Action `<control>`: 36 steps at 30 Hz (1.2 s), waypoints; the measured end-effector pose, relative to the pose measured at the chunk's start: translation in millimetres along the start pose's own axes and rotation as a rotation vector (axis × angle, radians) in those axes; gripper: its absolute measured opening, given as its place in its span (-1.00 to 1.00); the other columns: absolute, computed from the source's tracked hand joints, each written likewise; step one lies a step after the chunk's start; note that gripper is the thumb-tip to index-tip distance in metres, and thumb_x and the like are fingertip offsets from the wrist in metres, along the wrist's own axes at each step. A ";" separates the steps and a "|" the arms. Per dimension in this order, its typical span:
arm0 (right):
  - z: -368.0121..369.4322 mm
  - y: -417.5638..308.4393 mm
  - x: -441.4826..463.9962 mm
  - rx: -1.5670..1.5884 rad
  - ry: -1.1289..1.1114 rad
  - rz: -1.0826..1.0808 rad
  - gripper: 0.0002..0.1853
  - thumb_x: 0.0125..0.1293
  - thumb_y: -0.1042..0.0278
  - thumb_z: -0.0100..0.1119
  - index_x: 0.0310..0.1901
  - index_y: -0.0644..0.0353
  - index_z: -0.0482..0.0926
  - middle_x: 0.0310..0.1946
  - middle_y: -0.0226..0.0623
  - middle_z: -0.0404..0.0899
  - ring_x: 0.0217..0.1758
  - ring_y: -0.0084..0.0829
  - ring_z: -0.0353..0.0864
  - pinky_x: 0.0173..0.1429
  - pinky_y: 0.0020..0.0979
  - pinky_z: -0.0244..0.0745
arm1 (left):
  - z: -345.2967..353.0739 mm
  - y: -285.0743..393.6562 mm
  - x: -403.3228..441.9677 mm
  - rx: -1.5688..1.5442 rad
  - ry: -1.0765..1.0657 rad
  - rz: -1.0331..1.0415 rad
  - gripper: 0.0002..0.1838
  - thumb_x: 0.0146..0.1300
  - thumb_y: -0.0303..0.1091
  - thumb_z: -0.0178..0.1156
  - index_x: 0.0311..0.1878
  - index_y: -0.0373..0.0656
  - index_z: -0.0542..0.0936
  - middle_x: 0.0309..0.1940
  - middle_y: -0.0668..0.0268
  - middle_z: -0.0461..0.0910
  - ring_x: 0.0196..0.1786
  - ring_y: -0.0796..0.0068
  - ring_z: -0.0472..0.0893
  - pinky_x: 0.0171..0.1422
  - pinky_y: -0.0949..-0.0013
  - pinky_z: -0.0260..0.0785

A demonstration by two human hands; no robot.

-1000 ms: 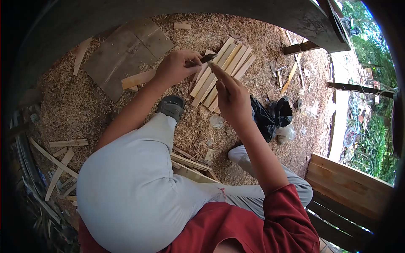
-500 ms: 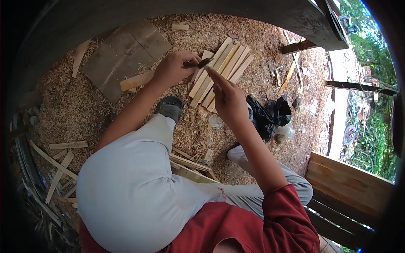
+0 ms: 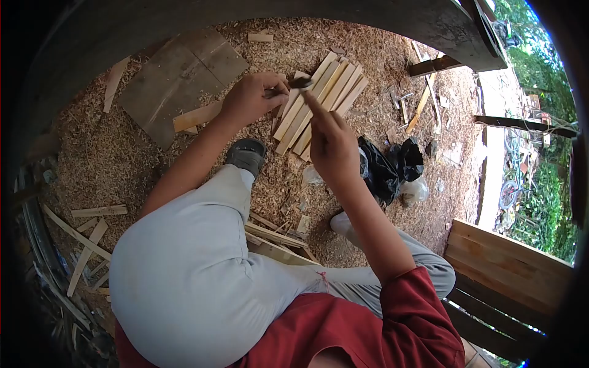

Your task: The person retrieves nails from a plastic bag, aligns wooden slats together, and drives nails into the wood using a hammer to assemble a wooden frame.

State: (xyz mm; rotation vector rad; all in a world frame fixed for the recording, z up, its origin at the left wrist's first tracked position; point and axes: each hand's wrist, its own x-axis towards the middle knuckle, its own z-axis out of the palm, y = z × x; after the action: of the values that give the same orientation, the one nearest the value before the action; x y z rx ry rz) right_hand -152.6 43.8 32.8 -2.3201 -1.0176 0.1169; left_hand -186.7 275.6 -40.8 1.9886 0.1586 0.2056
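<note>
My left hand [image 3: 254,98] is closed, thumb and fingers pinched on a thin dark piece whose shape is hard to make out. Just right of its fingertips is the dark head of a hammer [image 3: 300,82]. My right hand [image 3: 334,144] is wrapped round the hammer's handle, with the index finger stretched along it toward the head. Below both hands, a row of pale wooden strips [image 3: 325,101] lies slanted on the ground.
Wood shavings [image 3: 368,49] cover the ground. A grey board [image 3: 178,86] lies at the upper left, black plastic bags [image 3: 381,175] lie right of my right hand. Crossed wood scraps [image 3: 89,245] are at the lower left; a plank structure [image 3: 503,264] stands at the lower right.
The hammer head dipped toward my left fingers and then rose slightly, moving a little left overall. My right hand shifted slightly left with it; my left hand kept its pinch.
</note>
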 end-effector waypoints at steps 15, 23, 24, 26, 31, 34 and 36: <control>1.7 -3.2 -0.5 0.089 0.037 0.000 -0.36 0.54 0.53 0.20 0.59 -0.19 0.53 -0.25 -0.06 0.68 -0.30 0.03 0.73 -0.20 -0.02 0.61 | 0.6 -3.7 -1.7 0.004 -0.005 -0.070 -0.87 0.33 -0.49 0.49 -0.10 -0.25 0.76 0.01 0.28 0.80 -0.09 0.48 0.78 0.03 0.32 0.61; 2.8 -1.7 -4.2 0.118 0.059 0.024 -0.39 0.55 0.52 0.22 0.57 -0.17 0.55 -0.27 -0.05 0.68 -0.29 0.03 0.73 -0.19 -0.03 0.61 | 1.4 -6.7 -2.9 0.082 0.037 0.102 -0.77 0.31 -0.33 0.48 -0.03 -0.12 0.69 -0.06 0.28 0.76 0.01 0.18 0.80 0.12 0.16 0.64; 3.7 -2.5 -3.7 0.127 0.067 0.021 -0.39 0.55 0.51 0.21 0.57 -0.18 0.56 -0.27 -0.04 0.68 -0.29 0.03 0.73 -0.18 -0.03 0.62 | 2.3 -5.0 -3.8 0.081 0.036 0.103 -0.77 0.31 -0.33 0.48 -0.03 -0.12 0.69 -0.06 0.28 0.76 0.01 0.18 0.80 0.12 0.16 0.64; 4.2 -3.0 -2.9 0.137 0.079 0.015 -0.40 0.56 0.50 0.21 0.57 -0.19 0.56 -0.27 -0.04 0.68 -0.29 0.03 0.73 -0.18 -0.03 0.62 | 1.2 -1.3 -4.2 0.064 0.005 0.039 -0.80 0.35 -0.34 0.45 -0.04 -0.13 0.69 -0.05 0.27 0.76 0.01 0.17 0.80 0.12 0.14 0.64; 4.6 -2.9 -2.8 0.108 0.052 0.045 -0.41 0.56 0.48 0.21 0.57 -0.22 0.56 -0.26 -0.03 0.68 -0.27 0.04 0.74 -0.16 -0.01 0.62 | -1.4 1.5 -3.1 0.104 0.003 0.079 -0.83 0.41 -0.35 0.40 -0.03 -0.15 0.68 -0.04 0.26 0.76 0.01 0.19 0.80 0.12 0.16 0.64; 3.2 -2.4 -1.7 0.107 0.040 0.044 -0.41 0.56 0.48 0.20 0.56 -0.22 0.56 -0.26 -0.03 0.68 -0.27 0.04 0.74 -0.16 0.00 0.62 | 3.4 -11.1 -1.6 0.045 0.003 0.107 -0.84 0.43 -0.37 0.39 0.00 -0.17 0.69 -0.03 0.24 0.76 0.02 0.19 0.80 0.12 0.17 0.65; 4.0 0.8 -0.8 0.115 0.039 0.036 -0.41 0.57 0.47 0.20 0.57 -0.22 0.56 -0.26 -0.03 0.68 -0.27 0.05 0.73 -0.16 0.00 0.62 | 4.0 -13.8 -1.2 0.001 -0.005 0.111 -0.84 0.44 -0.38 0.39 0.01 -0.18 0.69 -0.02 0.22 0.76 0.03 0.19 0.80 0.12 0.17 0.65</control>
State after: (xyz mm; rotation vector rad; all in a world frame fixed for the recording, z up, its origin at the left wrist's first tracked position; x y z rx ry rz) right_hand -153.8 44.8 29.0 -2.2286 -0.9253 0.1399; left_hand -187.2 277.5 -55.1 2.0008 0.0449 0.2720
